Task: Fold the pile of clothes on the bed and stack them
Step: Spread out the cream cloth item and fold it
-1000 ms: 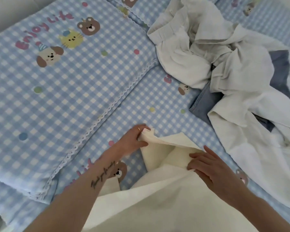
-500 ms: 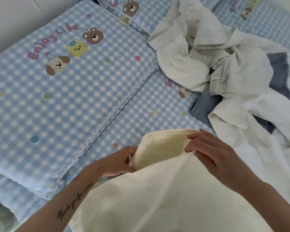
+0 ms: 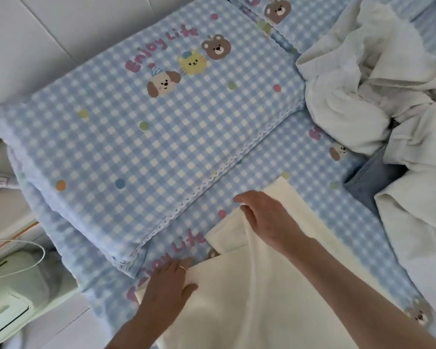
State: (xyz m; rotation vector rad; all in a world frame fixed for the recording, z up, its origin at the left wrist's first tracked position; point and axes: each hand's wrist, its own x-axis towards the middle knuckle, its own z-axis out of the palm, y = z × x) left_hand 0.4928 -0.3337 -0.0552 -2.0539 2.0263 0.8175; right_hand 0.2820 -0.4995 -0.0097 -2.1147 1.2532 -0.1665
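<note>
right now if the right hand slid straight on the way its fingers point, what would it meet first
The right hand lies flat on the cream garment, fingers pointing up-left. Past the garment's edge comes bare checked bedsheet, then probably the pillow and its lace-trimmed edge. Depth is hard to judge from this view.

Blue gingham bed [image 3: 300, 157]: pillow [image 3: 141, 127], cream garment [image 3: 275, 285], white clothes pile [image 3: 388, 84].

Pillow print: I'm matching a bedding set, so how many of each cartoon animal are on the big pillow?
Bear: 1
Cat: 1
Dog: 1
Total: 3
</note>
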